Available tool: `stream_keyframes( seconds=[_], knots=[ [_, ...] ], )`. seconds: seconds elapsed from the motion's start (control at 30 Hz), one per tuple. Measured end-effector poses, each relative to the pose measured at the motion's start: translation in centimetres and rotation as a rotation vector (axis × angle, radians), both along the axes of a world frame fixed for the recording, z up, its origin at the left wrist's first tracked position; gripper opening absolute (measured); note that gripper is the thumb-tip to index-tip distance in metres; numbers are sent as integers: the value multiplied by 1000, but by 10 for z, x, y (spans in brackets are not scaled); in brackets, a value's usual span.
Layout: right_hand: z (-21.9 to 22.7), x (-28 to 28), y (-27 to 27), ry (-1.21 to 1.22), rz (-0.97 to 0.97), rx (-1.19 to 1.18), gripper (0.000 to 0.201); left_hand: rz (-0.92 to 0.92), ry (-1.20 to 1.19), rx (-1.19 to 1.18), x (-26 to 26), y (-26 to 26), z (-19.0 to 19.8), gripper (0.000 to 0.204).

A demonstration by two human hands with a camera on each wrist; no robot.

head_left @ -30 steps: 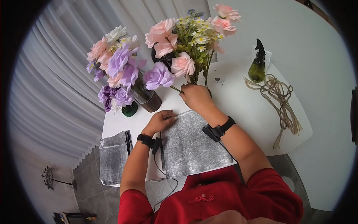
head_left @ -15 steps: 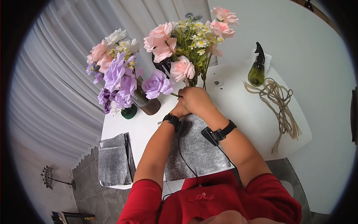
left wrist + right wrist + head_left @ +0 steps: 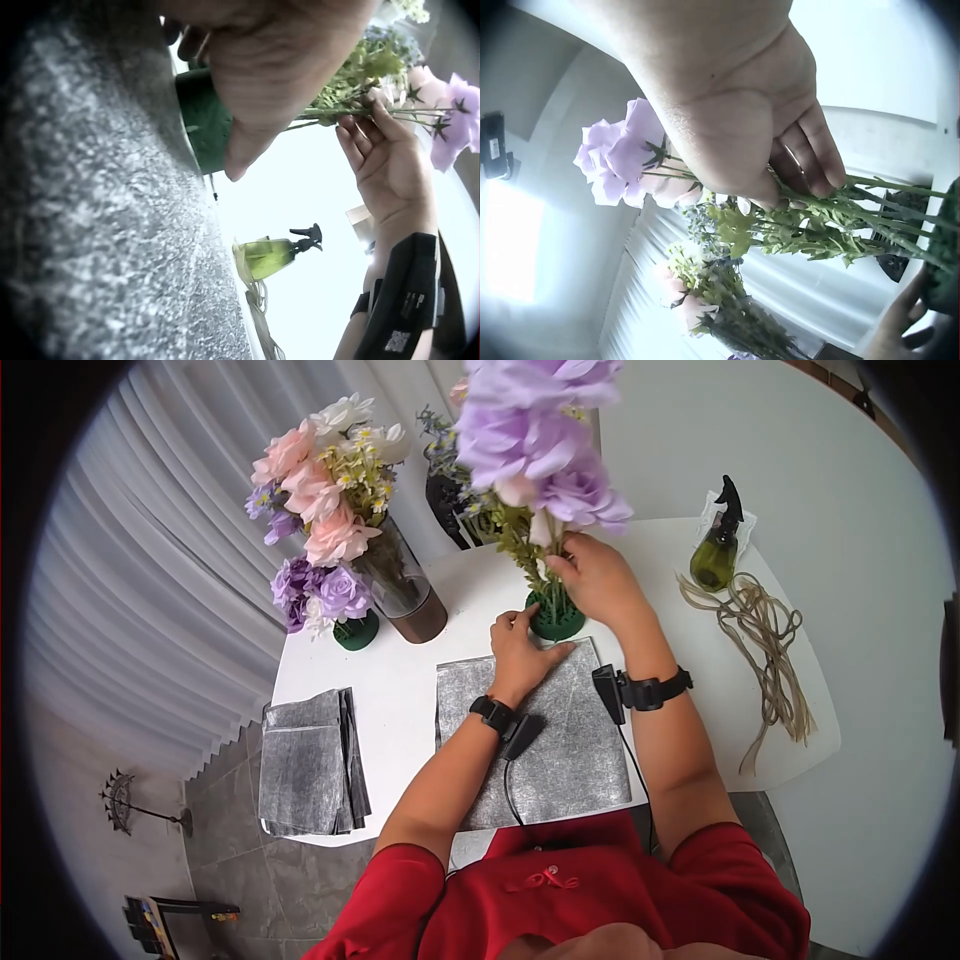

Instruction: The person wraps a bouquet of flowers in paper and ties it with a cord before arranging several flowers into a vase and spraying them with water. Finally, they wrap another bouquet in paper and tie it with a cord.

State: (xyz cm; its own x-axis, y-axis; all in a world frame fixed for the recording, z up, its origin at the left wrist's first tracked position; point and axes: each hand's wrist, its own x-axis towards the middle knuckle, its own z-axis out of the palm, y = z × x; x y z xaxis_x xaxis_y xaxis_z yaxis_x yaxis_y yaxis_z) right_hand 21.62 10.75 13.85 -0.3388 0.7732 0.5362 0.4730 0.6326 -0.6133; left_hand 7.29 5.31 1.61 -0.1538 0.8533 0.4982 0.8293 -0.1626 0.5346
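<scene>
An arrangement of artificial purple roses (image 3: pixel 545 435) with green leaves stands in a round green flower holder (image 3: pixel 557 618) on the table. My right hand (image 3: pixel 603 582) grips the arrangement's stems (image 3: pixel 889 217) above the holder, its fingers curled around them in the right wrist view. My left hand (image 3: pixel 524 660) holds the holder low down, thumb in front and fingers at its left side. Under my left hand lies a grey fabric-like sheet (image 3: pixel 550 750). The left wrist view shows the holder's side (image 3: pixel 204 124) partly covered by that hand.
A tall glass vase (image 3: pixel 405 580) and a second, small flower arrangement (image 3: pixel 320 590) stand at left, with pink and white flowers above. Folded grey sheets (image 3: pixel 305 760) lie at the front left. At right are a green spray bottle (image 3: pixel 715 560) and tangled cords (image 3: pixel 765 660).
The arrangement has turned, bringing the large purple roses from the left to the front above the holder. My left hand has gone from the sheet's edge to the holder; my right hand has moved right.
</scene>
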Motion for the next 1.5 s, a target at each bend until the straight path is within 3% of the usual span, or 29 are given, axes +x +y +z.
stream_keyframes(
  seconds=[0.17,0.37,0.57,0.67,0.77,0.97,1.5],
  knots=[
    [8,8,-6,37,82,-146,22,-140,-93,102,-10,-1,-4,64],
    [12,6,-12,121,36,-105,19,-253,-265,32,-9,-8,4,52],
    [-3,-4,-5,-63,69,-66,15,-239,-66,179,-14,-2,-5,50],
    [-7,-7,-5,-83,57,52,13,-260,-227,58,-12,-9,3,50],
    [-2,-3,-6,53,43,-38,12,-258,-245,41,-13,-8,0,50],
    [6,8,-7,-54,-82,99,13,-264,-225,8,-14,-8,-1,52],
    [-7,0,3,-26,-35,-11,15,-261,-225,11,-14,-7,-2,53]
  ],
)
